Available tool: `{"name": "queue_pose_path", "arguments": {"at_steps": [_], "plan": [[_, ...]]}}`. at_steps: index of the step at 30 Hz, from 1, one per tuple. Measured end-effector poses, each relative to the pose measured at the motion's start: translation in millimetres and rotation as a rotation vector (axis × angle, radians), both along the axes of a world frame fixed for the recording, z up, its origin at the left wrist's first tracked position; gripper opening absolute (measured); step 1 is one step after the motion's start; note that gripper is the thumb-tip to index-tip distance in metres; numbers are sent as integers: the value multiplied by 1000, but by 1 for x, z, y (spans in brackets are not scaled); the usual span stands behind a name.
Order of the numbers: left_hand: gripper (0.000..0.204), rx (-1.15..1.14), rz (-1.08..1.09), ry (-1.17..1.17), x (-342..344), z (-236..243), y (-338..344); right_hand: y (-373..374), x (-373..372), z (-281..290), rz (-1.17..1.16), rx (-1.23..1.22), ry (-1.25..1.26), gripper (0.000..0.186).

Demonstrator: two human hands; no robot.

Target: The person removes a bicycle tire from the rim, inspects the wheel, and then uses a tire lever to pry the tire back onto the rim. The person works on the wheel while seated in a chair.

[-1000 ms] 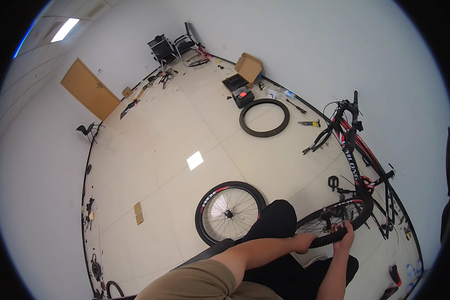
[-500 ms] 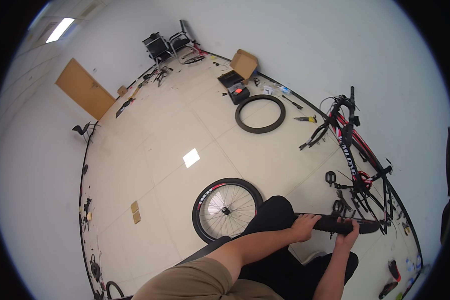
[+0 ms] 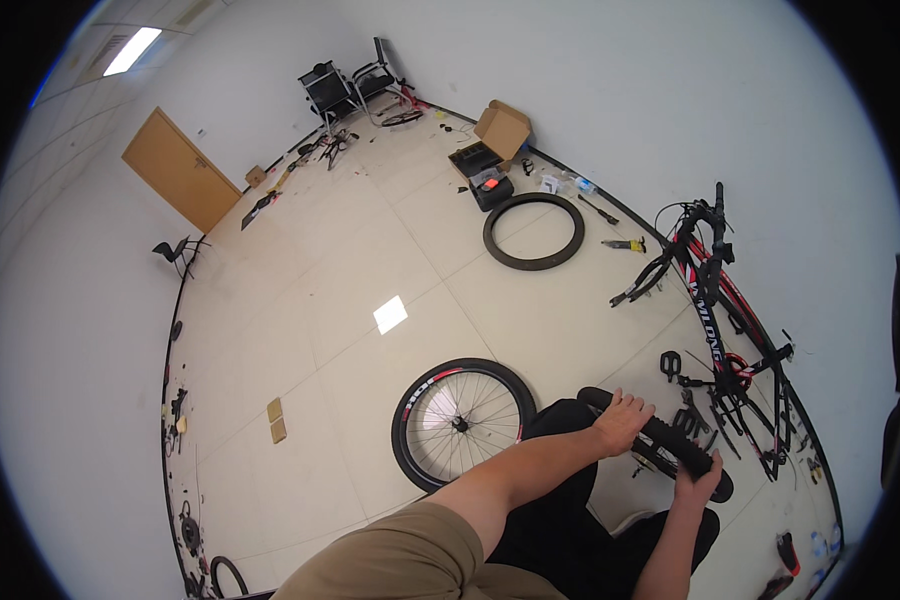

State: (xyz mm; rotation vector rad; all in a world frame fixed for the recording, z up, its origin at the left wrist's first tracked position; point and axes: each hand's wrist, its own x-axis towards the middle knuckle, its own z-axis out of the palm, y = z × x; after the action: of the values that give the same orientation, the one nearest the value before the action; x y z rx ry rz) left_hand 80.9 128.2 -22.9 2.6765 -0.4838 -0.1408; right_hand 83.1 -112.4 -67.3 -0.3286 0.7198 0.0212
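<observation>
A bicycle wheel (image 3: 675, 440) with a knobby black tyre is held tilted over my lap, its tread turned up toward me. My left hand (image 3: 622, 422) wraps over the tread at the wheel's far left part. Lower right, my right hand (image 3: 700, 482) grips the tyre's near side, with the thumb up along the tread. Part of the rim and spokes shows dimly below the tyre; the rest is hidden by my hands and legs. Beside my left knee, a second wheel (image 3: 406, 440) with a black tyre, red-and-white rim and spokes lies flat on the floor.
A black-and-red bicycle frame (image 3: 708, 320) leans by the right wall, with pedals (image 3: 671, 364) near it. Farther off lie a loose tyre (image 3: 492, 252), a yellow-and-black tool (image 3: 624, 245) and an open cardboard box (image 3: 505, 127). Chairs (image 3: 328, 92) stand at the back.
The held wheel has turned from nearly level to a slant, its left end rising and its right end dropping. Both hands stay on it; my right hand has shifted slightly down. The view has moved a little.
</observation>
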Motion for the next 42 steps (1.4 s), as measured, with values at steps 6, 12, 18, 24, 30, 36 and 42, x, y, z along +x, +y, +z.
{"name": "queue_pose_path", "arguments": {"at_steps": [6,12,18,24,30,36,42], "plan": [[56,12,21,-18,-2,-4,-2,1,-12,22,72,-167,38,54],[52,3,14,-20,-3,-3,-9,-28,-35,19,73,-561,147,55],[57,-37,-2,-56,-3,-14,-11,-20,-48,40,359,-2086,-237,75],[78,-268,-47,-42,-7,-17,0,5,-42,80,1072,-2336,-301,74],[85,-448,-174,-29,-9,7,-3,-22,-37,65,1045,-2281,-447,33],[75,-535,58,-242,-34,14,12,-17,-30,58,1139,-2291,-424,31],[54,-624,262,-42,-77,105,64,-18,-19,68,1257,-2277,-361,26]]}}
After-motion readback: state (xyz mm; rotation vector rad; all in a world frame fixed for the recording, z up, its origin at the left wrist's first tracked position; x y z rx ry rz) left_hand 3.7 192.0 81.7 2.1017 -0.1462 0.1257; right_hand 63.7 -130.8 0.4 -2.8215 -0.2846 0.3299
